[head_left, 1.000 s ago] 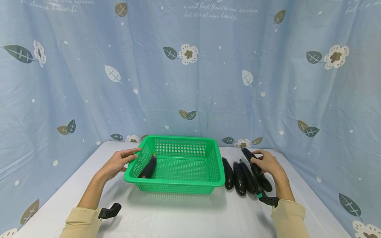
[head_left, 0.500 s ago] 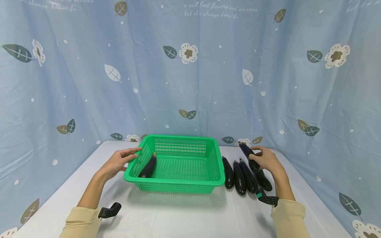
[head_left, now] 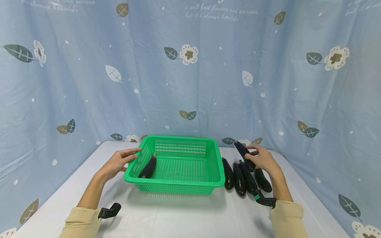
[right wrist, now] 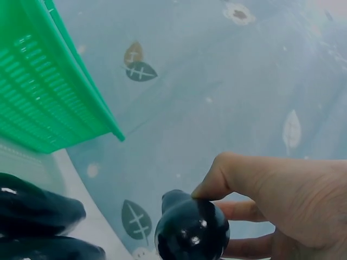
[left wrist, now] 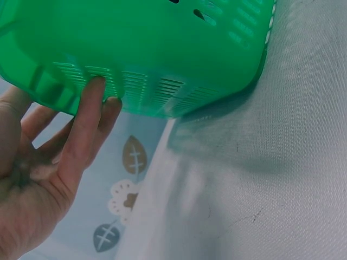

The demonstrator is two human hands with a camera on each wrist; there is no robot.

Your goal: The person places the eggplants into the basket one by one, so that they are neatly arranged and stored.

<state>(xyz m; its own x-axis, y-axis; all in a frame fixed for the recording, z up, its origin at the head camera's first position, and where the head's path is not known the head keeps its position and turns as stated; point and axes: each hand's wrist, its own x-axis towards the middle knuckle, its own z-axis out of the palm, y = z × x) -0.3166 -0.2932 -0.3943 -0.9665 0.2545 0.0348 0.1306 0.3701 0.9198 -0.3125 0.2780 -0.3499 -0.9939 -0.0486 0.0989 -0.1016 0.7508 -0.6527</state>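
Note:
My right hand (head_left: pixel 263 159) pinches a dark, glossy eggplant (head_left: pixel 242 152) between thumb and fingers, holding it tilted above the others on the table. In the right wrist view its rounded end (right wrist: pixel 192 230) faces the camera. Several more eggplants (head_left: pixel 239 178) lie side by side right of the green plastic basket (head_left: pixel 175 181). One eggplant (head_left: pixel 148 167) lies inside the basket along its left wall. My left hand (head_left: pixel 117 162) is at the basket's left rim with fairly straight fingers. In the left wrist view, its fingertips (left wrist: pixel 96 84) touch the slotted outer wall below the rim.
The basket stands on a white-covered table (head_left: pixel 178 215). A blue curtain (head_left: pixel 190 82) printed with leaves and flowers hangs close behind the table. Each wrist wears a black strap mount, the left mount (head_left: pixel 110 211) being near the table's front.
My right hand has lifted the eggplant off the one beneath and carried it slightly up and left, over its neighbours. The left hand and basket stay where they were.

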